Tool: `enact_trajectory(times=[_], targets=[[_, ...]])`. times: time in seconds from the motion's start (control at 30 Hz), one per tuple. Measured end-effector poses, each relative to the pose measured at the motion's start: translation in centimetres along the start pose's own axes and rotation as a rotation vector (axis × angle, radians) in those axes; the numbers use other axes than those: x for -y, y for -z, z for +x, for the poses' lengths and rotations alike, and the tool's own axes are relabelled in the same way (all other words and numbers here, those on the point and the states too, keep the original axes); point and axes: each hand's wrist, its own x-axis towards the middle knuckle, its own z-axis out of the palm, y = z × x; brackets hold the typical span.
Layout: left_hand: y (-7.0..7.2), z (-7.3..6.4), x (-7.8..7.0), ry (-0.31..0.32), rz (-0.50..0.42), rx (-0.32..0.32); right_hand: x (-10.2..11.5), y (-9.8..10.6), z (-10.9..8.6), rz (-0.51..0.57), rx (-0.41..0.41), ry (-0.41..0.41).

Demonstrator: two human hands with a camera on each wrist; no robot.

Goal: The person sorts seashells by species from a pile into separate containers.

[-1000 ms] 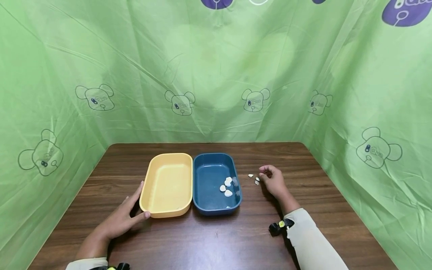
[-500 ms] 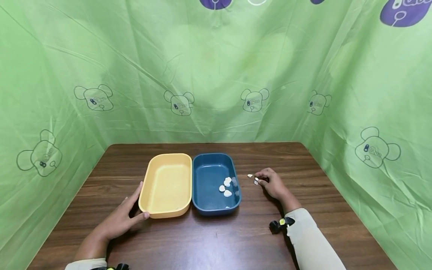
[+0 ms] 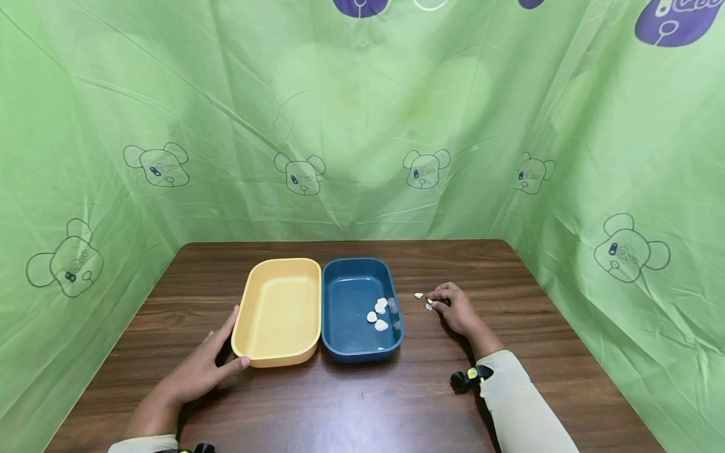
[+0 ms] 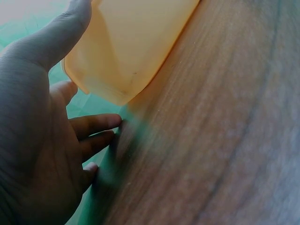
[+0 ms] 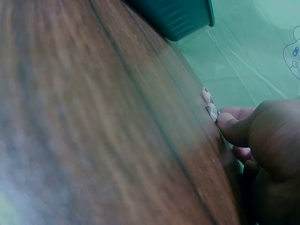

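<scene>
In the head view, my left hand [image 3: 198, 371] rests against the near left corner of the yellow tray [image 3: 242, 314]. Its thumb lies at the front rim and its fingers stretch along the left side. My right hand [image 3: 457, 311] is on the table right of the blue tray [image 3: 362, 357], thumb and index finger pinching a small white seashell [image 3: 430, 301]. A ridged seashell [image 5: 212, 111] shows beside the thumb tip in the right wrist view. Another seashell [image 3: 418, 295] lies apart to the left. Several white seashells [image 3: 381, 325] sit in the blue tray's right half.
Both trays stand side by side, touching, on a dark brown wooden table [image 3: 362, 409]. Green printed cloth [image 3: 362, 207] hangs behind the table and along both sides. The blue tray's right wall stands between the loose seashells and those inside it.
My right hand has moved slightly left and down onto the seashells, and its thumb and index finger have closed around one. The left hand has stayed at the yellow tray.
</scene>
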Motion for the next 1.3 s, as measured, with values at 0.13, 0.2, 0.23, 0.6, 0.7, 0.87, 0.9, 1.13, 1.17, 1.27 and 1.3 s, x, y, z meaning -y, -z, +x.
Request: enact_trajectory(times=[0.13, 0.2, 0.23, 0.6, 0.7, 0.87, 0.9, 1.13, 1.17, 1.27, 1.3], targets=[[-0.03, -0.05, 0.03, -0.001, 0.0, 0.002, -0.03, 0.04, -0.09, 0.003, 0.0, 0.004], [-0.05, -0.06, 0.06, -0.001, -0.002, 0.001, -0.08, 0.06, -0.11, 0.008, -0.001, 0.012], [-0.05, -0.06, 0.08, -0.001, -0.003, 0.002, -0.11, 0.06, -0.12, 0.011, -0.001, 0.016], [-0.11, -0.09, 0.17, 0.01, 0.004, 0.0, 0.08, -0.11, -0.15, 0.001, -0.016, 0.006], [-0.08, -0.1, 0.12, 0.012, 0.002, 0.001, 0.18, -0.18, -0.14, -0.005, -0.025, 0.011], [-0.05, -0.02, -0.01, 0.0, 0.007, -0.002, 0.25, -0.14, -0.19, -0.023, -0.028, 0.002], [-0.05, -0.01, -0.04, -0.001, 0.008, -0.002, 0.27, -0.12, -0.19, -0.028, -0.029, -0.003], [-0.03, -0.01, -0.15, 0.0, 0.0, 0.0, 0.15, 0.05, -0.08, -0.041, -0.029, -0.016], [-0.02, -0.02, -0.15, 0.001, -0.002, 0.001, 0.15, 0.05, -0.08, -0.039, -0.028, -0.017], [0.01, -0.02, -0.16, 0.003, -0.009, 0.007, 0.14, 0.04, -0.14, -0.038, -0.032, -0.011], [0.02, -0.01, -0.16, 0.004, -0.01, 0.009, 0.15, 0.05, -0.16, -0.039, -0.034, -0.009]])
